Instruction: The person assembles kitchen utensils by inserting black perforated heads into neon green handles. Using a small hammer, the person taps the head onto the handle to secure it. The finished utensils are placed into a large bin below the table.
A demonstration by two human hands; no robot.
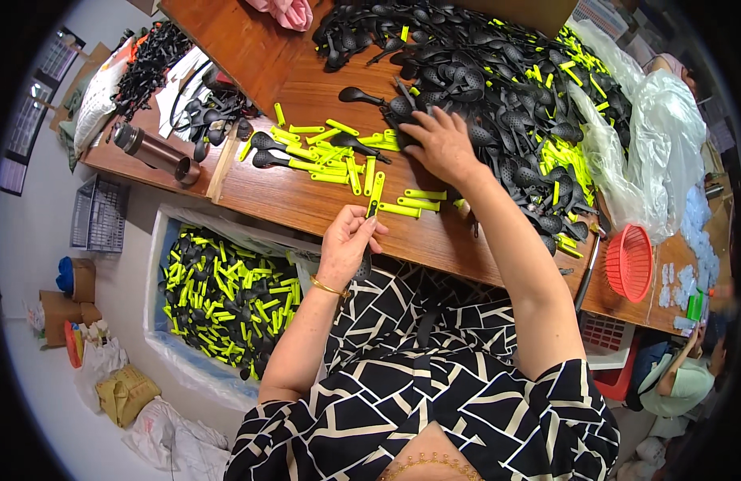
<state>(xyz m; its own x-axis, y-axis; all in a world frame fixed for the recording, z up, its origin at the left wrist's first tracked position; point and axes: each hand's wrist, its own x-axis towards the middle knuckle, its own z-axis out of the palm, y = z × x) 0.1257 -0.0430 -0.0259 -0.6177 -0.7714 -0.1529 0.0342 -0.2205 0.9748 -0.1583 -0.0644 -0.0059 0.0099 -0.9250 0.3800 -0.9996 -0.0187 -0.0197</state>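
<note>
My left hand (348, 243) is closed, pinching a black spoon with a lime-green handle (376, 192); the handle points up and away, and the dark head hangs partly hidden below the fingers. My right hand (444, 148) reaches over the near-left edge of a large heap of black perforated spoon heads (511, 120). Its fingers are spread, and whether the fingertips touch the pieces beneath is unclear. Between the hands and to their left lie loose lime-green handles (330, 164). Several black spoons (268, 159) with green handles rest at the left of that group.
A lined bin (155, 280) full of green-handled black spoons stands below the table's left front edge. On the table (282, 210) are a brown flask (156, 152) at left, clear plastic bags (667, 136) and a red basket (629, 263) at right. Another person (682, 383) sits far right.
</note>
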